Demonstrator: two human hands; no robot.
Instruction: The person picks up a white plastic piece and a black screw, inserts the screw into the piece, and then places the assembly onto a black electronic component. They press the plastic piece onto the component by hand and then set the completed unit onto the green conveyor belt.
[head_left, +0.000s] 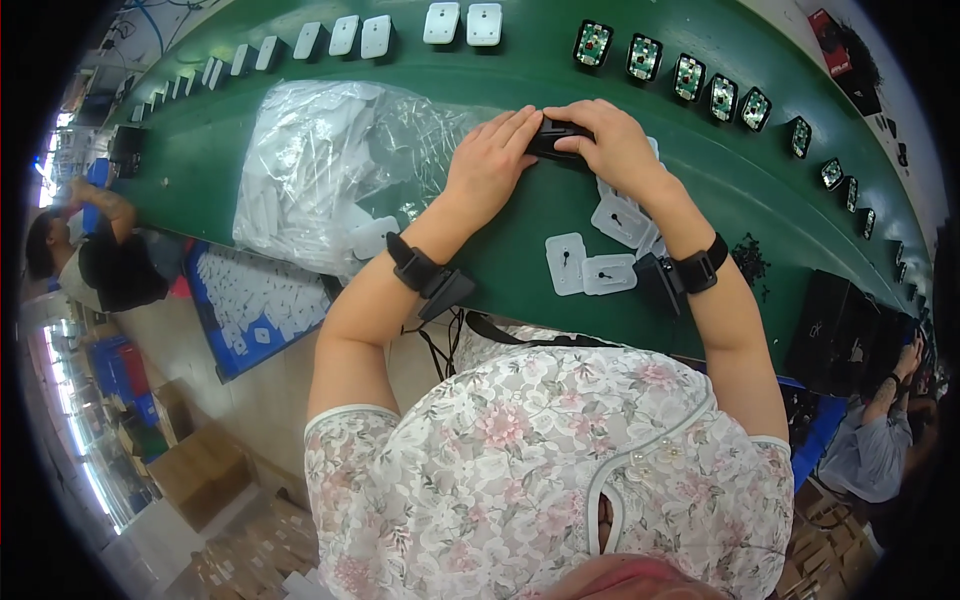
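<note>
My left hand (490,165) and my right hand (622,152) meet over the green bench, both closed on a black plastic casing (553,142). Fingers cover much of the casing, so its inside cannot be made out. Below my right hand lie several white plastic plates (565,280), each with a small black piece at its middle; some are partly hidden by my right forearm. Beside my left hand is a large clear plastic bag (310,170) full of similar white plates.
Black casings with green circuit boards (688,77) line the far right edge; white-faced units (375,37) line the far left. Small black parts (750,262) lie right of my right arm, near a black box (838,332). A blue tray (228,372) stands lower left. Two people sit at either side.
</note>
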